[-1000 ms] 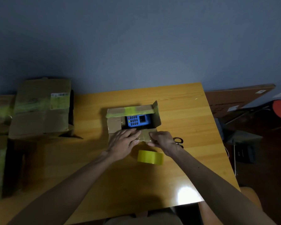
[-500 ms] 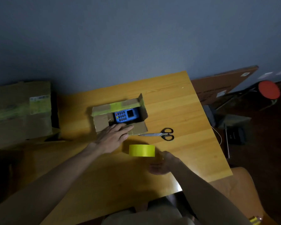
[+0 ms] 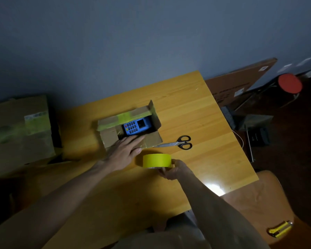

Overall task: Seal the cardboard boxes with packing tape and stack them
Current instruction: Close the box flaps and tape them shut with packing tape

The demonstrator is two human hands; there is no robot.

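The big taped box (image 3: 20,130) at the left is dark and cut off. The left hand (image 3: 126,150) lies flat, fingers straight, on the near flap of the small box (image 3: 111,136), mid tabletop (image 3: 196,114). The right hand (image 3: 174,170), apart before, now grips the yellow tape roll (image 3: 157,160); its fingertips are hidden. The scissors (image 3: 180,143) lie to the right, with bare wood beyond.

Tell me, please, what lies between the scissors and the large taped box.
The small open box, the left hand on its near flap, in the head view.

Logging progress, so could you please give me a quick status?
Left hand flat on box flap. Right hand grips tape roll. Box open, blue keypad visible. Scissors beside box, not obstructing.
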